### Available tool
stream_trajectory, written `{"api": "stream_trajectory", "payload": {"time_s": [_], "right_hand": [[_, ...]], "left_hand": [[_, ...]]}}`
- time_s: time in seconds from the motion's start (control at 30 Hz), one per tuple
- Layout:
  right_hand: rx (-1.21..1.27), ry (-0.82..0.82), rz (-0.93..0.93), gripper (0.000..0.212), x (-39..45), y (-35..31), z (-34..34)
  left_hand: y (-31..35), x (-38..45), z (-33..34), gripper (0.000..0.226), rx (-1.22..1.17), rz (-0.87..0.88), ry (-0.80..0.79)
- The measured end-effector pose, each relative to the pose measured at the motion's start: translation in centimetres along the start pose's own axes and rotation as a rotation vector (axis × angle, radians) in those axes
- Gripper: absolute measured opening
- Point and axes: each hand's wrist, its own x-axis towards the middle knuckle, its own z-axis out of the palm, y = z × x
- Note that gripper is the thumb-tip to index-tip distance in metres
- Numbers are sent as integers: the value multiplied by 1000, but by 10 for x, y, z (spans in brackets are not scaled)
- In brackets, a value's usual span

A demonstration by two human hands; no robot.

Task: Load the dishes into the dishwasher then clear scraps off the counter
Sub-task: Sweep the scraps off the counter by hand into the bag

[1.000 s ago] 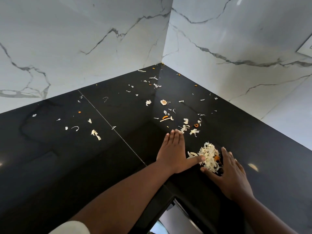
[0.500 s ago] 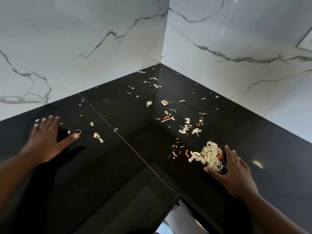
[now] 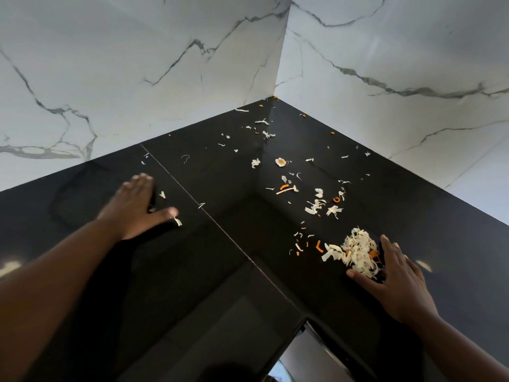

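Observation:
White and orange vegetable scraps lie scattered over a glossy black corner counter (image 3: 234, 244). A gathered pile of scraps (image 3: 358, 250) sits at the right, with my right hand (image 3: 399, 277) flat on the counter beside it, thumb and fingers cupping its near side. My left hand (image 3: 135, 205) lies flat and blurred on the left part of the counter, fingers straight, with a few white bits (image 3: 177, 221) at its thumb tip. Loose scraps (image 3: 319, 205) spread between the pile and the back corner.
White marble walls (image 3: 137, 64) meet at the back corner and bound the counter on two sides. A seam line (image 3: 201, 208) runs diagonally across the black top. The counter's inner front edge (image 3: 300, 323) drops off near the bottom middle.
My left hand left the pile, swung to the far left of the counter, and now sweeps rightward, pushing small scraps. My right hand has stayed by the pile.

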Motion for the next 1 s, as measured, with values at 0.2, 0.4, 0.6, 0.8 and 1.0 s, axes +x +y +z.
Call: {"api": "stream_trajectory", "payload": {"time_s": [0.2, 0.4, 0.6, 0.8, 1.0], "right_hand": [[11, 7, 2, 115, -2, 1, 0], [15, 4, 9, 117, 0, 1, 0], [12, 9, -20, 114, 0, -1, 0], [-5, -14, -55, 125, 1, 1, -1], [-102, -167, -248, 144, 17, 3, -2]], "left_hand": [[121, -25, 24, 140, 32, 336, -97], [181, -61, 28, 116, -229, 395, -140], [124, -54, 5, 136, -92, 204, -25], [121, -88, 21, 146, 65, 110, -130], [180, -62, 34, 149, 24, 208, -84]]}}
